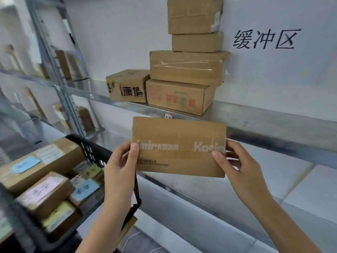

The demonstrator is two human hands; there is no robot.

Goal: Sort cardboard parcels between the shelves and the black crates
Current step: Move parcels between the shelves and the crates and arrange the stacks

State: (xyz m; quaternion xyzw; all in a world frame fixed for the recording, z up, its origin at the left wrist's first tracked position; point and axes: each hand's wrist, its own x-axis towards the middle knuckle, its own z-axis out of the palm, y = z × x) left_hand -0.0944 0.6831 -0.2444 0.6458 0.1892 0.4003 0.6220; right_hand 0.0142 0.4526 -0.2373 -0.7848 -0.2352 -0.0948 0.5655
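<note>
Cardboard parcel [179, 147] is held upright below the metal shelf's [273, 117] front edge; left hand [120, 161] and right hand [235, 165] pinch its ends. Black crate [87, 145] sits lower left.

Single head-worn wide-angle view; faces forward at metal shelf [264, 116], close; black crate [88, 144] at lower left.

The brown parcel [179, 132] bore white lettering [158, 147]; left of it, boxes [45, 195] in a black crate [90, 149] wore blue, pink and yellow labels [25, 164].
</note>
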